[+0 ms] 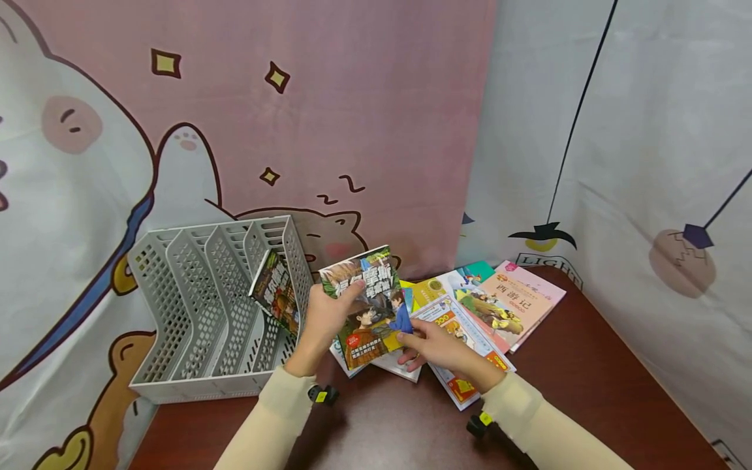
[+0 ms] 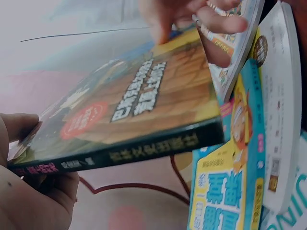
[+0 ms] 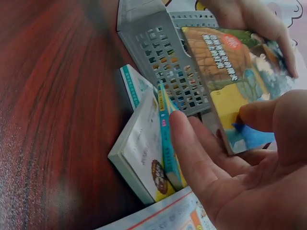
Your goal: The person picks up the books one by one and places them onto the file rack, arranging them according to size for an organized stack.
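Observation:
A children's book (image 1: 376, 326) with a cartoon boy in blue on its cover is held up over the table, tilted, by both hands. My left hand (image 1: 326, 316) grips its left side, thumb on the front cover. At the lower right corner my right hand (image 1: 443, 349) pinches the book, the thumb (image 3: 261, 115) on its cover and some fingers behind it. The dark spine (image 2: 120, 153) faces the left wrist camera. To the left stands a grey slotted file rack (image 1: 200, 386); one similar book (image 1: 277, 294) leans in its right-hand part.
Several books lie overlapping on the dark wooden table (image 1: 405, 431), among them a pink-orange one (image 1: 517, 294) at the right and a white-covered one (image 3: 139, 148) beneath the hands. A cartoon-printed cloth (image 1: 376, 130) hangs behind the table.

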